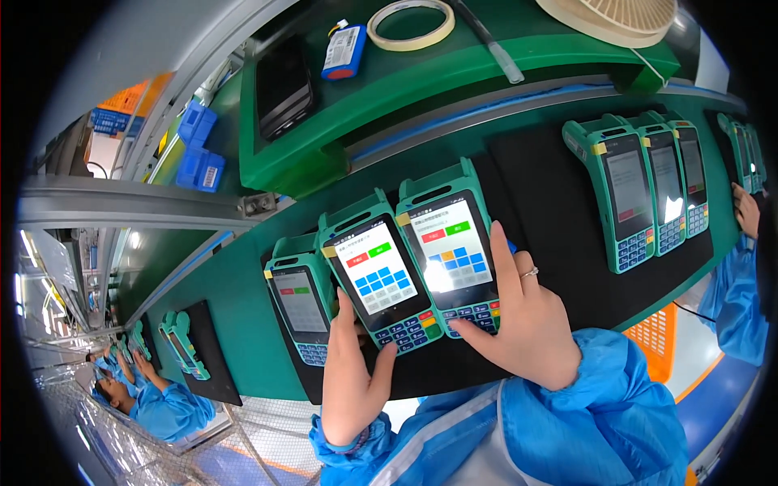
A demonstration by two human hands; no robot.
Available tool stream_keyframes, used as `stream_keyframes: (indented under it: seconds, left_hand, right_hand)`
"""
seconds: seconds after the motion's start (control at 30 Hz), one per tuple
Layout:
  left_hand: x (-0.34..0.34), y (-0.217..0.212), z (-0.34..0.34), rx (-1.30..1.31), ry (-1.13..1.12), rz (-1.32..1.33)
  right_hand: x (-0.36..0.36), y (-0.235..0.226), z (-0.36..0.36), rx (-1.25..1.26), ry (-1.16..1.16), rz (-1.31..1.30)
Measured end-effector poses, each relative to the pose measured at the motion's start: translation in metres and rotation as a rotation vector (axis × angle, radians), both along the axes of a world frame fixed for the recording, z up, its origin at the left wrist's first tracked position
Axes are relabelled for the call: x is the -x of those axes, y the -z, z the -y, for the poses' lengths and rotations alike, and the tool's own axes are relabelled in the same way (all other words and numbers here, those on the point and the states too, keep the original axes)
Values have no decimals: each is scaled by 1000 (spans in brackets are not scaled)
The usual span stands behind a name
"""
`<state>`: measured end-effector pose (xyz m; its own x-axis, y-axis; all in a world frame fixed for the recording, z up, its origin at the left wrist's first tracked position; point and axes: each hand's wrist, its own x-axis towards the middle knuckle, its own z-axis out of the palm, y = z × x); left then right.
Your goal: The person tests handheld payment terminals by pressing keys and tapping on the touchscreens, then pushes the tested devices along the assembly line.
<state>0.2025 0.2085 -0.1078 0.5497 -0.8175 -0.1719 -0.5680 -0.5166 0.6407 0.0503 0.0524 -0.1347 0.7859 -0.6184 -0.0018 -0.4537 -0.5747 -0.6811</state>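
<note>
Three teal handheld payment terminals stand side by side in front of me on a black mat. My left hand (pixel 352 381) grips the middle payment terminal (pixel 377 279), fingers along its left edge and thumb at the keypad. Around the right payment terminal (pixel 450 251) is my right hand (pixel 523 324), index finger up its right side and thumb on the lower left keys. Both held terminals have lit screens with red and green buttons above a grid of blue tiles. The left payment terminal (pixel 300 304) has a dimmer screen, and neither hand holds it.
More payment terminals (pixel 628 194) lie on a black mat (pixel 535 174) to the right, near another person's hand (pixel 745 211). On a green shelf (pixel 486 69) are a black phone (pixel 284 89), a blue battery (pixel 344 51) and a tape roll (pixel 411 40). People work at far left.
</note>
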Motion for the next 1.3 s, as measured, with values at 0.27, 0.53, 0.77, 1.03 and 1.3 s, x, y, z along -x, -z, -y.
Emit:
stream_keyframes:
  seconds: [0.27,0.53,0.77,1.03,1.3]
  left_hand:
    - [3,3,1,47,-47,-37]
    - [14,2,12,74,-167,2]
    - [20,5,23,131,-212,-44]
    - [29,17,25,215,-269,-11]
    - [-3,5,-11,26,6,-138]
  right_hand:
    - [23,-13,33,-481,-212,36]
    - [12,-5,13,-261,-128,88]
    - [7,-4,3,-189,-71,13]
    - [3,-3,-5,-63,-17,3]
    - [15,-1,11,-179,-125,79]
